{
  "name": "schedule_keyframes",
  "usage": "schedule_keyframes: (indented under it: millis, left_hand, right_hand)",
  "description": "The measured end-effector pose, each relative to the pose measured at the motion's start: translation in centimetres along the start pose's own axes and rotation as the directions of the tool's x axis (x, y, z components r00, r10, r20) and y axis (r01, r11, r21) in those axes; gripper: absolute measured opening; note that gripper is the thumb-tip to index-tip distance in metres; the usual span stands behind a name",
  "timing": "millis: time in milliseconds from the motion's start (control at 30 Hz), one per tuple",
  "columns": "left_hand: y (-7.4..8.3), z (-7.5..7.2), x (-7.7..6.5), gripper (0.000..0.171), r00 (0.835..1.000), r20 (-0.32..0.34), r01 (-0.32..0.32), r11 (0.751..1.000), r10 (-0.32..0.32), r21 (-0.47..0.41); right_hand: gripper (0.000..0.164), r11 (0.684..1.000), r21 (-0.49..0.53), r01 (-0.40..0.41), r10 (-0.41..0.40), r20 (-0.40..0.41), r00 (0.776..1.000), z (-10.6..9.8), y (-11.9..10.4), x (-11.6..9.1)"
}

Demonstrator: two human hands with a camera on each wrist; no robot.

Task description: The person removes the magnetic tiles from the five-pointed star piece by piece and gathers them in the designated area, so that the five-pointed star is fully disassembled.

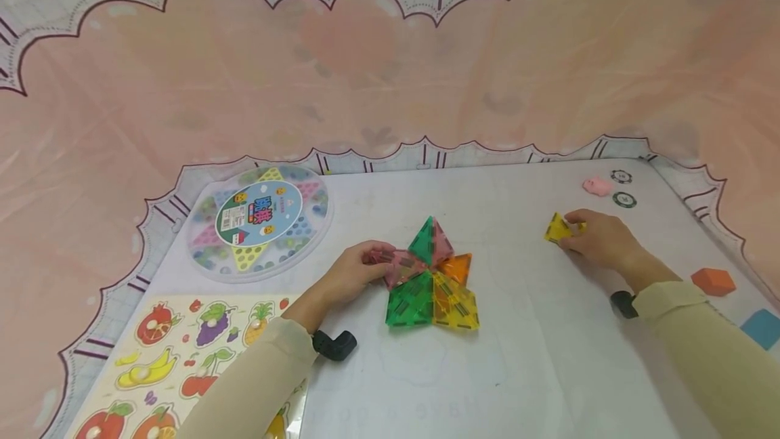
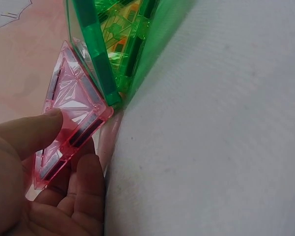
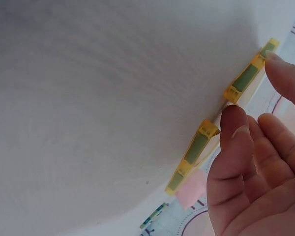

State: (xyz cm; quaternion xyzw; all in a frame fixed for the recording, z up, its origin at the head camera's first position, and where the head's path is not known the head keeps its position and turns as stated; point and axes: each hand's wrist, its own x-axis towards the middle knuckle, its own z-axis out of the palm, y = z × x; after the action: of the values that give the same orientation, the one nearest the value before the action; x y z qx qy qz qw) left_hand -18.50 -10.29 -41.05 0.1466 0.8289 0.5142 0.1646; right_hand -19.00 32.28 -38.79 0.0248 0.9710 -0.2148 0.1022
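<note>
My left hand [image 1: 356,268] grips a pink triangular magnetic tile [image 2: 73,115] between thumb and fingers, at the left side of a star-like group of tiles. In that group a green tile [image 1: 411,305] and a yellow tile [image 1: 460,300] lie nearest me, with an orange tile [image 1: 456,267] on the right. Behind them a green and a pink triangle rise to a point. Farther right, my right hand [image 1: 594,239] pinches a small yellow triangular tile [image 1: 556,229]. A second yellow tile [image 3: 194,150] shows near its fingertips, partly hidden by the hand in the head view.
A round Chinese checkers board [image 1: 258,222] lies at the back left, with a fruit picture board [image 1: 146,344] in front of it. On the right are a pink pig figure [image 1: 597,186], two round chips [image 1: 624,200], an orange block [image 1: 714,281] and a blue block [image 1: 762,328].
</note>
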Motion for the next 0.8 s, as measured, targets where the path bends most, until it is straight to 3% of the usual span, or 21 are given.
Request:
schedule_keyframes:
  millis: [367,600,800]
  left_hand:
    - [-0.1,0.0,0.2,0.028,1.0,0.0,0.0,1.0,0.0,0.009]
    - [-0.1,0.0,0.1,0.029,1.0,-0.004,-0.022,0.999,0.022,0.029]
    - [0.9,0.0,-0.5,0.029,1.0,-0.009,-0.015,0.999,0.015,0.038]
  right_hand:
    - [0.067,1.0,0.029,-0.002,0.002,-0.029,1.0,-0.8,-0.5,-0.3]
    - [0.071,0.988,0.084,0.132,-0.128,-0.055,0.99,-1.4,-3.1,-2.4]
    - [0.066,0.96,0.124,0.253,-0.25,-0.041,0.967,0.3,-6.4,-4.3]
